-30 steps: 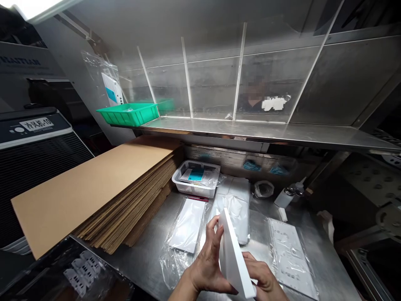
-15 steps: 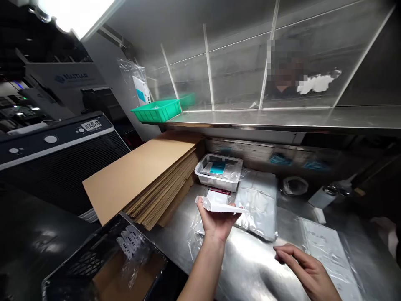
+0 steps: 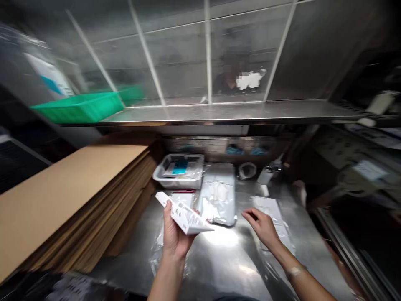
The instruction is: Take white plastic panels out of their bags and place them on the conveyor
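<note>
In my left hand (image 3: 177, 236) is a thin white plastic part (image 3: 188, 219) with cut-outs and a raised edge. It is tilted above the steel table, my thumb on its near side and the fingers mostly hidden beneath it. My right hand (image 3: 263, 228) hovers to the right, thumb and fingertips drawn together in a pinch; whatever may be between them is too small to make out. Behind the hands lies a stack of clear plastic bags (image 3: 219, 179). Close to my right hand, a white panel in clear wrap (image 3: 271, 209) rests on the table.
Stacked cardboard sheets (image 3: 94, 167) fill the left side. A white plastic tub (image 3: 169, 184) with a bagged item stands at the back. Overhead runs a steel shelf (image 3: 219, 112) carrying a green bin (image 3: 81, 108). A roll of clear tape (image 3: 247, 170) and a bottle (image 3: 265, 175) stand farther back.
The view has swung to the right. The white part has turned in my left hand, so its face with cut-outs shows. My right hand has moved forward over the table, fingers still pinched.
</note>
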Motion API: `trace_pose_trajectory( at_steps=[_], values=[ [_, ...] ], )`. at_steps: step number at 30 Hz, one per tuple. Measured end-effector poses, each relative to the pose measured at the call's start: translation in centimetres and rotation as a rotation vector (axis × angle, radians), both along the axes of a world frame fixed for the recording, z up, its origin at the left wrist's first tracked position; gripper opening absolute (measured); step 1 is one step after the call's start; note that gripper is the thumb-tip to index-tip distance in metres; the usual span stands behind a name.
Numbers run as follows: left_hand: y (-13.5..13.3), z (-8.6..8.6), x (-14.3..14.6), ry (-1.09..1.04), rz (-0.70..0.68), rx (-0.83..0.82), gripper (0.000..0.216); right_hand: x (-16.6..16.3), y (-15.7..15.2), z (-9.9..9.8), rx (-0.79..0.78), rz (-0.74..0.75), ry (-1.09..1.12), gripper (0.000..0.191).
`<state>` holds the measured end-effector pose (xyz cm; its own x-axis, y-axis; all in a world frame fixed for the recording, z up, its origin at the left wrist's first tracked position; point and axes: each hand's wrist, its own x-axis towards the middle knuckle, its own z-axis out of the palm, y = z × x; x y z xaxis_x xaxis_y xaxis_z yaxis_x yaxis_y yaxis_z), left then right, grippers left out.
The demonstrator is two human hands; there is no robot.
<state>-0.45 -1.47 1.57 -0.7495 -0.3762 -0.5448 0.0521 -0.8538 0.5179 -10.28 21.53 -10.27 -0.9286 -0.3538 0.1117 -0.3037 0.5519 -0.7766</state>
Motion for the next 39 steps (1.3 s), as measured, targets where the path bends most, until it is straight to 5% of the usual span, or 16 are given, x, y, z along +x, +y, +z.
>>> trace_pose_trajectory(
  at_steps=[6, 10, 15, 18, 21, 24, 27, 30, 34, 39],
  values=[
    [4.8, -2.9, 1.0, -0.248, -0.308, -0.056, 0.032, -12.6, 6.0, -4.0, 0.325, -0.451, 0.038, 0.026],
    [6.8, -3.6, 1.6, -0.343, -0.402, -0.113, 0.045, -15.8, 6.1, -5.6, 0.419, -0.457, -0.028, 0.019],
    [6.2, -3.9, 1.5, -0.208, -0.496, -0.196, 0.049, -16.7, 5.3, -6.3, 0.371, -0.384, -0.096, 0.021],
    [5.4, -4.2, 1.3, -0.094, -0.519, -0.211, 0.057, -15.6, 4.1, -4.5, 0.240, -0.279, -0.092, 0.027],
    [5.0, -4.3, 0.9, -0.070, -0.539, -0.245, 0.069, -11.8, 2.1, -0.2, 0.049, -0.084, 0.001, 0.029],
    [5.1, -4.2, 0.6, -0.048, -0.539, -0.268, 0.071, -6.3, -0.3, 5.0, -0.227, 0.308, 0.214, 0.023],
    [5.3, -4.0, 0.6, -0.030, -0.544, -0.301, 0.071, -3.0, -2.3, 8.3, -0.191, 0.655, 0.438, 0.025],
    [5.5, -3.6, 1.1, -0.064, -0.544, -0.394, 0.070, -3.3, -3.5, 9.1, -0.059, 0.668, 0.589, 0.025],
    [5.5, -3.2, 1.8, -0.062, -0.540, -0.450, 0.073, -2.9, -4.1, 9.0, -0.115, 0.542, 0.640, 0.026],
    [4.8, -3.6, 2.7, -0.085, -0.505, -0.437, 0.079, -0.7, -4.7, 7.6, -0.128, 0.715, 0.565, 0.032]
  ],
)
